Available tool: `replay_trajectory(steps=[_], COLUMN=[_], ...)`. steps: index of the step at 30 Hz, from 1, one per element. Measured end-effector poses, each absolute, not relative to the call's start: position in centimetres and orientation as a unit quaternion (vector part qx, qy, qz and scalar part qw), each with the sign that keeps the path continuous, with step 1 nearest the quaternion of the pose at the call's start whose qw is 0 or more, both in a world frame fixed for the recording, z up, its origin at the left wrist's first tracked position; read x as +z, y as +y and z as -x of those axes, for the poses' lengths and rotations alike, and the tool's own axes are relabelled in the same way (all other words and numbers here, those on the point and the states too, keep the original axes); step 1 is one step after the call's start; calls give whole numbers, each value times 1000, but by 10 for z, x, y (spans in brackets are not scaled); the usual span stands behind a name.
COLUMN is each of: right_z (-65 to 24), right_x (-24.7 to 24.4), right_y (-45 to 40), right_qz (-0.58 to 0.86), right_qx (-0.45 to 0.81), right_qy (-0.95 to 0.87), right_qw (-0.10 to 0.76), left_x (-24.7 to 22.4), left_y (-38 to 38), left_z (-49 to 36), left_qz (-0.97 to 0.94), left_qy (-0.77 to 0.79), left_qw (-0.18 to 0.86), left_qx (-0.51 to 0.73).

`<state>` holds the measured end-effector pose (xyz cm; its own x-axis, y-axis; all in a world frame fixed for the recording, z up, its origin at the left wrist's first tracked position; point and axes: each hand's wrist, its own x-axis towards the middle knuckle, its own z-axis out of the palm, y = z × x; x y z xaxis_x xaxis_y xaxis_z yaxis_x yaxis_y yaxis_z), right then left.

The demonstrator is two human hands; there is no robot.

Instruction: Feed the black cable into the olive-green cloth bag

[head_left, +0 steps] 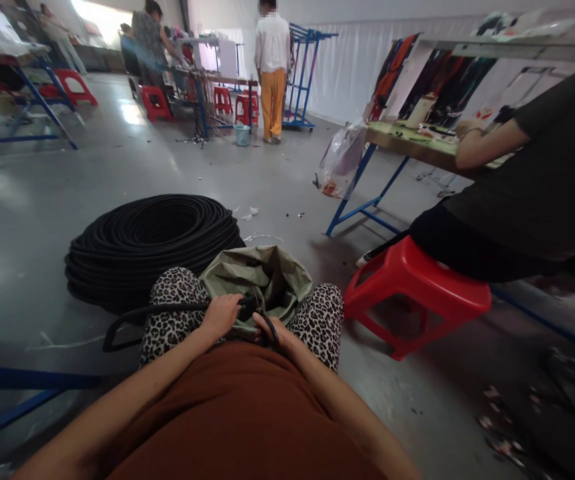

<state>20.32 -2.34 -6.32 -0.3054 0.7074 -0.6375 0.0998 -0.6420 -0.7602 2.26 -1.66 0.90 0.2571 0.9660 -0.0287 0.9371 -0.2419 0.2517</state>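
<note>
A thick black cord point(162, 309) runs from the left across one knee into my left hand point(221, 315), whose fingers are closed around it. My right hand point(269, 329) is closed just to the right, with a dark curved loop over it; what its fingers grip is too small to make out. Both hands are over the near edge of an open green bag point(287, 273) between my knees. Some dark material shows between the hands at the bag's mouth. Beyond my left knee, a large coil of black cord point(152, 253) lies on the floor.
A red stool point(417, 287) with a seated person point(532, 173) is close on the right, beside a work table point(427, 150) with a hanging plastic bag point(342, 160). Blue metal bars point(27, 379) cross the lower left. People and tables stand farther back.
</note>
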Motion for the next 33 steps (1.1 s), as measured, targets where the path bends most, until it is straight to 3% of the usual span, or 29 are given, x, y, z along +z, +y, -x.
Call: replay_trajectory(steps=[20,33], right_z=[-205,-206], right_x=[-30,-39], right_y=[-29,-27], right_qz=[589,607], right_qx=[676,611], right_qy=[-402,-470], right_qw=[185,192], left_x=[7,6], left_y=[-13,-13], left_z=[-20,-19], left_qz=[-808,-803], left_qy=[576,583], left_qw=[113,105], left_qx=[52,66])
